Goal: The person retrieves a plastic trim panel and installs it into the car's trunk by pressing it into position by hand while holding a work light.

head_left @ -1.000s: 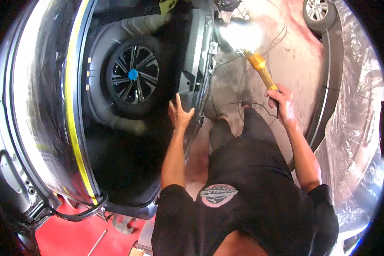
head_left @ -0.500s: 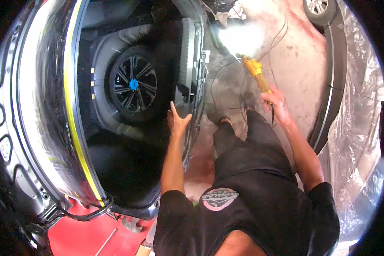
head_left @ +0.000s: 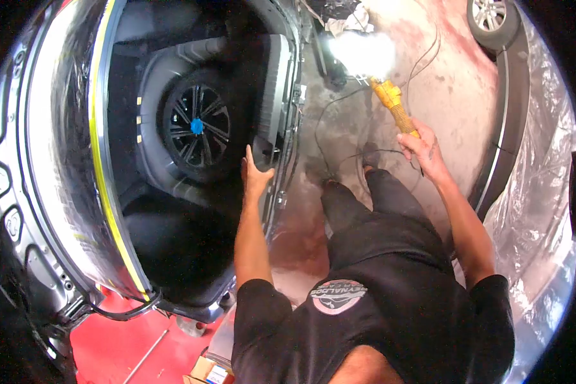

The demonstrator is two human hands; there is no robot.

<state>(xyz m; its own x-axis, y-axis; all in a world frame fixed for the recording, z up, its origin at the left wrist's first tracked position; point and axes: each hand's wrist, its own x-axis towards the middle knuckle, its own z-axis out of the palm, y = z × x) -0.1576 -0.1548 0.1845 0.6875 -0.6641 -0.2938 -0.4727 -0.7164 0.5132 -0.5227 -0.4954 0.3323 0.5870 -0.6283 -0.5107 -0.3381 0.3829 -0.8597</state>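
Out to the right, my right hand [head_left: 422,148] is wrapped around the handle of a yellow work light [head_left: 393,102], whose lamp glares white at its far end. A dark cord hangs from the handle. My left hand [head_left: 256,176] is stretched out with fingers apart, over the rear edge of an open car trunk [head_left: 179,246]; whether it touches the edge I cannot tell. In the trunk well lies a spare wheel [head_left: 200,128] with dark spokes and a blue center piece.
The raised tailgate [head_left: 19,211] and yellow-taped glass fill the left. A black bumper [head_left: 507,109] and clear plastic sheeting [head_left: 525,185] stand at right, below another wheel [head_left: 489,13]. Cables [head_left: 320,131] cross the floor near my feet. A cardboard box [head_left: 205,370] sits at bottom.
My left hand has shifted slightly left with its fingers still spread. My right hand and the work light have moved a little right and down in view.
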